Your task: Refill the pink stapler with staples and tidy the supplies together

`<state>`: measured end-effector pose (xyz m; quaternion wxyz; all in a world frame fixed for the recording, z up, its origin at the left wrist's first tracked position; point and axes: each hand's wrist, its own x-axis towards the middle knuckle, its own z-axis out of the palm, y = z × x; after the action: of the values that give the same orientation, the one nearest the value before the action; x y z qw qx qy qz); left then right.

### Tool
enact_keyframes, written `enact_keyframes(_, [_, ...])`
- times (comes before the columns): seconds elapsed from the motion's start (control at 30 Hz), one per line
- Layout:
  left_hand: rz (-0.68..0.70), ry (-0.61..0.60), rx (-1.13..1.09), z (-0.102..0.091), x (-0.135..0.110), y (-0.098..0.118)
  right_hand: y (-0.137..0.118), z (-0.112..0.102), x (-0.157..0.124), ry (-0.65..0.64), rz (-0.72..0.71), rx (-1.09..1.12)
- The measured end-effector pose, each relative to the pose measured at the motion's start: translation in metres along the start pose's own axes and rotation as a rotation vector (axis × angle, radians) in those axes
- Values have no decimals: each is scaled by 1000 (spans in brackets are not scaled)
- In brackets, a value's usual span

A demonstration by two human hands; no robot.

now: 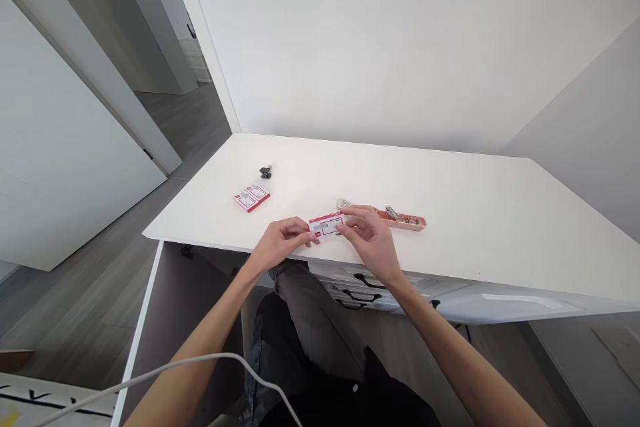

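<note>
A small red-and-white box (326, 225) is held just above the front part of the white desk, its printed face toward me. My left hand (283, 240) pinches its left end between thumb and fingers. At the other end, the thumb and fingers of my right hand (369, 238) close on its right side. Two similar red-and-white boxes (252, 197) lie side by side on the desk, left of my hands. Right beside my right hand is a long pink tray (415, 222) with small metal items in it, its left part hidden by the hand.
On the white desk (475, 213), a small black object (265, 172) sits behind the two boxes. A pale rounded object (343, 203) lies behind my right hand. Drawers with black handles (361, 296) are below the front edge. A white cable (220, 355) crosses the lower left.
</note>
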<state>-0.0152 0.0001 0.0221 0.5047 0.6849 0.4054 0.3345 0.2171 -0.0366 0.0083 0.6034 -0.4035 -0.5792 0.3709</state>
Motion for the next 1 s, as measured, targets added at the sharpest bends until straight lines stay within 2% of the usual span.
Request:
enact_keyframes(0.13, [-59,-70,-67,-4,0,1,-1,1,-1,-46,47,66])
enact_keyframes(0.37, [-71,-94,-25,-6,-6,13,1,2,-4,-119,129,134])
enact_keyframes(0.47, [-94,16,29,-11,-12,17,3,3,-4,-150,140,75])
enact_keyframes(0.6, [-154,357,159,-30,-19,16,9,6,-1,-189,2,-160])
enact_keyframes(0.67, [-221,486,271,-43,-21,15,14,7,1,-240,-67,-302])
enact_keyframes(0.73, [-309,534,401,-53,-23,14,20,9,5,-299,-83,-408])
enact_keyframes(0.83, [-434,533,560,-62,-22,14,27,14,11,-347,-63,-520])
enact_keyframes(0.93, [-525,544,701,-64,-21,13,31,22,16,-357,-63,-636])
enact_keyframes(1.0, [-537,564,810,-64,-21,12,32,26,18,-357,-80,-706])
